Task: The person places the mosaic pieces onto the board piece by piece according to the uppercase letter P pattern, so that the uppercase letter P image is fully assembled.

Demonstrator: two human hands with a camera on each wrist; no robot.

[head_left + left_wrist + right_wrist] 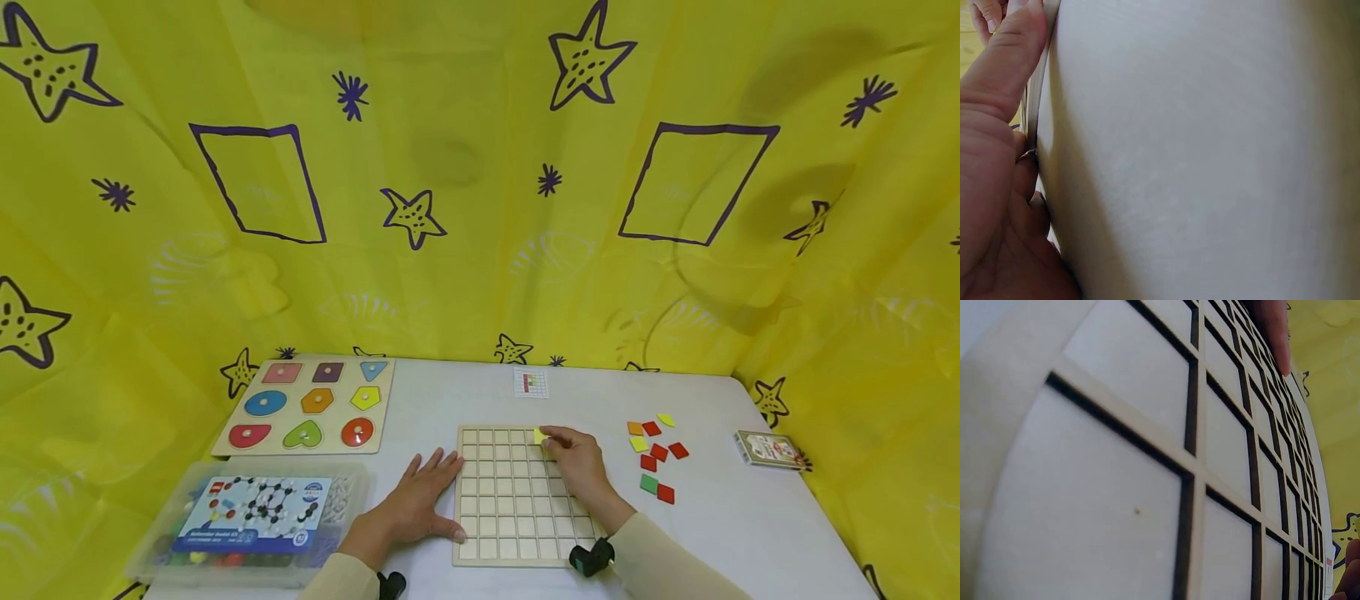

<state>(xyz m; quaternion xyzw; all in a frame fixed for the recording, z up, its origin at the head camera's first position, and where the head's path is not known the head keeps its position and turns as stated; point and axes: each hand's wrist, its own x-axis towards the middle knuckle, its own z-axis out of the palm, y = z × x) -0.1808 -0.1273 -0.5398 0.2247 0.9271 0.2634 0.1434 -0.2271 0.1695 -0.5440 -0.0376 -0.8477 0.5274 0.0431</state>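
A wooden grid board (507,487) with rows of square cells lies flat on the white table. At its far edge, right of the middle, my right hand (582,468) pinches a small yellow tile (539,436) between thumb and index finger. My left hand (414,503) rests beside the board's left edge, fingers spread and thumb against the frame. In the left wrist view, that thumb (1007,59) touches the board's side. Bare cells of the board (1091,506) fill much of the right wrist view, with fingertips of my right hand (1350,578) at its lower right edge.
Loose red, green, orange and yellow tiles (658,452) lie right of the board. Behind it is a small pattern card (531,383). A shape puzzle (296,392) and a clear plastic kit box (255,517) are at left. A card box (771,450) lies far right.
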